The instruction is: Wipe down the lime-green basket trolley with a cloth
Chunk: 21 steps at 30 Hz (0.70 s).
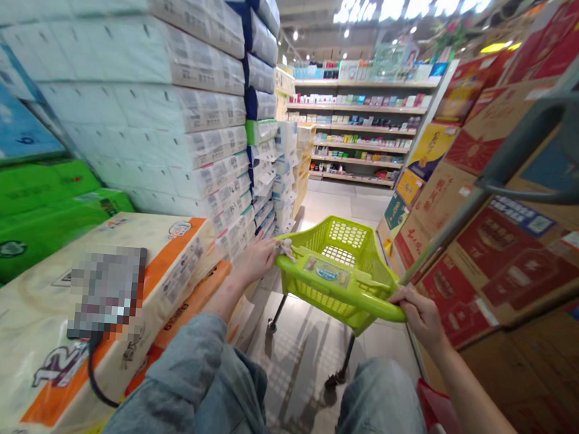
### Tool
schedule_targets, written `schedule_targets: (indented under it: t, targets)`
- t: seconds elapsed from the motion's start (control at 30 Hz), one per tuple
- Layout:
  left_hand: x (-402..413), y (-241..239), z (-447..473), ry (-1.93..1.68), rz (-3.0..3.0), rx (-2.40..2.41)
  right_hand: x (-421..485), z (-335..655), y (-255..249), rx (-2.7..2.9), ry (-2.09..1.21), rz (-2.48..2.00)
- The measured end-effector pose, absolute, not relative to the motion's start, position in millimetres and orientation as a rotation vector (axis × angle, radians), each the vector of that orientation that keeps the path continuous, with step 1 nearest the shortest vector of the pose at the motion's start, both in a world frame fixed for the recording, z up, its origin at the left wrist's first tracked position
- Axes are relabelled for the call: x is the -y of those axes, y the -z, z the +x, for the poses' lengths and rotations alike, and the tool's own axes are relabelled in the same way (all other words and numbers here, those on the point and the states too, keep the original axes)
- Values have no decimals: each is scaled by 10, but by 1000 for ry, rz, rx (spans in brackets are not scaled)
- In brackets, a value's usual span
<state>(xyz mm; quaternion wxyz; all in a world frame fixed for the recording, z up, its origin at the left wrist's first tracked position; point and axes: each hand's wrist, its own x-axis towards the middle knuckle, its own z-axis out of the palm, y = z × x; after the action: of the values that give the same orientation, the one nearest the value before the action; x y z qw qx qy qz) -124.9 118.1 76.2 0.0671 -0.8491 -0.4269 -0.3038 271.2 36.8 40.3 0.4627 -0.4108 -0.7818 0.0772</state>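
A lime-green shopping cart (328,273) stands in front of me in the aisle, its perforated basket showing nothing inside. My left hand (261,258) is closed at the left end of its handle. A small crumpled whitish thing (286,248) sits by those fingers; I cannot tell whether it is held or tied on. At the right end, my right hand (420,311) wraps round the handle. Beside this hand, a long pole (451,236) with a grey loop-shaped grip (525,149) slants up to the right. Its lower end is hidden near the cart.
Tall stacks of wrapped tissue packs (205,76) line the left. A nearer cream-and-orange pack (23,290) carries a blurred-out device with a black cable. Cardboard cartons (497,247) are piled along the right. Stocked shelves (357,125) stand at the aisle's far end.
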Motion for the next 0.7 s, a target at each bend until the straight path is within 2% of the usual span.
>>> schedule_targets:
  t: [0.23,0.37,0.57,0.7]
  targets:
    - [-1037,-770,-953,952,-2596,1264,-344,2855,-526,2000,289,-1269]
    - [-949,-821,-801,859,-2637,1317,-323,2521,-602,2069,343,-1350]
    - [-951,-1075,-492,263,-2761,1583,-397,2001,-780,2049,310,-1662]
    - [-1044,-1175,-328,-40,-2892,1666,-448,1990,-905,2026,161,-1807]
